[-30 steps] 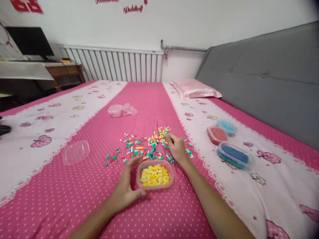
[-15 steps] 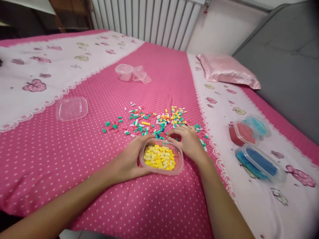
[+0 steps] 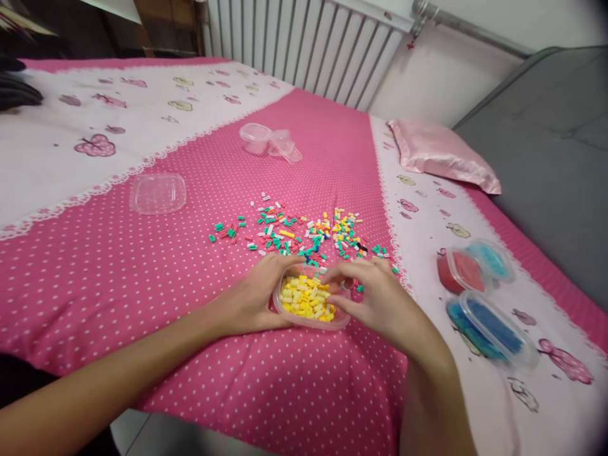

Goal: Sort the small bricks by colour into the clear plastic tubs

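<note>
My left hand [image 3: 261,294] is wrapped round the left side of a clear plastic container [image 3: 311,324], thumb low and fingers behind the far rim. Small yellow and pale yellow building bricks [image 3: 306,297] fill much of it. Over the container's right side, my right hand [image 3: 370,294] has thumb and forefinger close together just above the bricks; whatever lies between the tips is too small to make out. Just beyond both hands, loose bricks [image 3: 289,234] in green, red, white, yellow and blue are spread across the pink dotted bedspread [image 3: 213,354].
A clear lid [image 3: 159,193] lies at the left. Farther back are clear containers [image 3: 256,139]. On the right, tubs with red contents [image 3: 463,271] and blue contents [image 3: 496,326] stand near a light-blue one [image 3: 494,259]. A pink pillow [image 3: 441,152] rests by the grey headboard [image 3: 546,145].
My right hand has come from beyond the container's far right rim to over the bricks inside it. My left hand keeps its hold. The whole view has shifted slightly.
</note>
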`<state>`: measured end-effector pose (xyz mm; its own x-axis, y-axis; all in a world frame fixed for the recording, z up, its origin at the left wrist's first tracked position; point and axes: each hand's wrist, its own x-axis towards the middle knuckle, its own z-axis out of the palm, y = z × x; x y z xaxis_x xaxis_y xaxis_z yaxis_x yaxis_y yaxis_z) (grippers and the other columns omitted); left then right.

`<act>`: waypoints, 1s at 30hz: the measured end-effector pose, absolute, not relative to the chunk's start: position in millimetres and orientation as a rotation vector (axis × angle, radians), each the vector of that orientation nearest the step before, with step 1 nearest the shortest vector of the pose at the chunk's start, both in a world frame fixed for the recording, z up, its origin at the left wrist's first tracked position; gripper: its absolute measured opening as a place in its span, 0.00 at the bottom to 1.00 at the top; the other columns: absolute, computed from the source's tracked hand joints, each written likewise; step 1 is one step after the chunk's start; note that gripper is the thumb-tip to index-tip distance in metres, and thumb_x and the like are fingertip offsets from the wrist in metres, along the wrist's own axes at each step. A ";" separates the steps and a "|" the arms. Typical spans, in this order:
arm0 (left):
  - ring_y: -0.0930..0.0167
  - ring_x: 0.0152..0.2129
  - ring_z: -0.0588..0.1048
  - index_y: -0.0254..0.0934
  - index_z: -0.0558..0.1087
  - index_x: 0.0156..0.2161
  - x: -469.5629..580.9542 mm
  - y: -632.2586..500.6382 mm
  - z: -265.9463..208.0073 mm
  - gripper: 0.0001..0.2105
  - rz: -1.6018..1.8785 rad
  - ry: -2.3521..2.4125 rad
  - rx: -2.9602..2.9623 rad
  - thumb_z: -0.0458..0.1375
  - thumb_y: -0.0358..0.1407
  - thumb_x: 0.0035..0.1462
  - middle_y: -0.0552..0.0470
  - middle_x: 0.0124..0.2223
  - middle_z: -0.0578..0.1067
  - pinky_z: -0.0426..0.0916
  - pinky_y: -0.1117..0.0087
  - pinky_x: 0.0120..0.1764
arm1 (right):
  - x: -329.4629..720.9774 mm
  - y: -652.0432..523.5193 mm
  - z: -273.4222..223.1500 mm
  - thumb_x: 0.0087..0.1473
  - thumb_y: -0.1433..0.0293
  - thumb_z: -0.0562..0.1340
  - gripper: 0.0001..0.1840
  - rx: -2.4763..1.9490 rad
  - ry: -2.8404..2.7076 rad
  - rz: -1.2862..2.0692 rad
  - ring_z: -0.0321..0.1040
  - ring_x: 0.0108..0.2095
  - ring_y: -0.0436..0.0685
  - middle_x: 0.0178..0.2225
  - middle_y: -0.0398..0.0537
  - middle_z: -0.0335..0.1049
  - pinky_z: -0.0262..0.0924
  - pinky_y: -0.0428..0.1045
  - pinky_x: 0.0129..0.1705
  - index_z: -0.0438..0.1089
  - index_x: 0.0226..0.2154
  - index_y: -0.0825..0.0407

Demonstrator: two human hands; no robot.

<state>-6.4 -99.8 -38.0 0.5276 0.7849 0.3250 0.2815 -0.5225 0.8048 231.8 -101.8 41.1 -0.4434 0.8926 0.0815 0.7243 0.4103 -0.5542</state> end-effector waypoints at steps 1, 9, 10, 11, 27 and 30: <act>0.56 0.52 0.73 0.47 0.58 0.63 -6.7 -100.2 -38.1 0.37 0.907 0.877 2.069 0.68 0.47 0.51 0.44 0.56 0.72 0.67 0.50 0.56 | 229.1 -103.6 38.8 0.47 0.76 0.72 0.13 -1.423 -2.338 0.617 0.72 0.36 0.57 0.31 0.38 0.77 0.55 0.58 0.49 0.76 0.34 0.43; 0.55 0.53 0.71 0.47 0.57 0.64 -7.5 -94.1 -39.2 0.41 0.885 0.875 2.102 0.69 0.50 0.48 0.43 0.57 0.71 0.65 0.51 0.56 | 242.8 -89.2 48.2 0.55 0.71 0.67 0.02 -1.296 -2.120 0.774 0.72 0.33 0.54 0.32 0.41 0.78 0.61 0.50 0.38 0.75 0.32 0.47; 0.55 0.53 0.70 0.47 0.57 0.64 -8.5 -93.6 -39.0 0.42 0.862 0.865 2.136 0.70 0.51 0.47 0.43 0.58 0.70 0.65 0.50 0.56 | 247.3 -80.7 50.6 0.56 0.69 0.66 0.01 -1.281 -2.066 0.801 0.71 0.32 0.53 0.31 0.41 0.77 0.61 0.49 0.36 0.75 0.33 0.47; 0.53 0.54 0.69 0.46 0.57 0.64 -10.3 -93.7 -39.0 0.44 0.847 0.861 2.174 0.70 0.53 0.45 0.43 0.58 0.70 0.64 0.49 0.57 | 251.9 -70.1 51.9 0.56 0.66 0.65 0.03 -1.267 -2.036 0.829 0.70 0.31 0.53 0.31 0.42 0.77 0.61 0.49 0.34 0.75 0.34 0.48; 0.70 0.31 0.74 0.33 0.78 0.37 59.0 62.2 33.6 0.10 0.626 1.086 2.484 0.55 0.34 0.61 0.50 0.34 0.79 0.65 0.70 0.38 | 270.3 3.5 -25.4 0.61 0.70 0.61 0.09 -1.595 -2.079 0.015 0.65 0.46 0.66 0.43 0.53 0.77 0.54 0.61 0.49 0.78 0.40 0.49; 0.69 0.33 0.75 0.34 0.79 0.38 68.1 63.6 2.2 0.09 0.653 1.090 2.593 0.56 0.33 0.61 0.49 0.35 0.80 0.64 0.69 0.38 | 267.8 9.8 -33.4 0.59 0.69 0.64 0.05 -1.626 -2.146 -0.020 0.65 0.45 0.67 0.41 0.51 0.78 0.53 0.61 0.48 0.77 0.38 0.48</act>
<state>68.1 63.6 2.2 0.6190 0.7240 0.3046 0.6106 -0.6874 0.3932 267.8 9.8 -33.4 -0.2078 0.9116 0.3548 0.9181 0.3069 -0.2507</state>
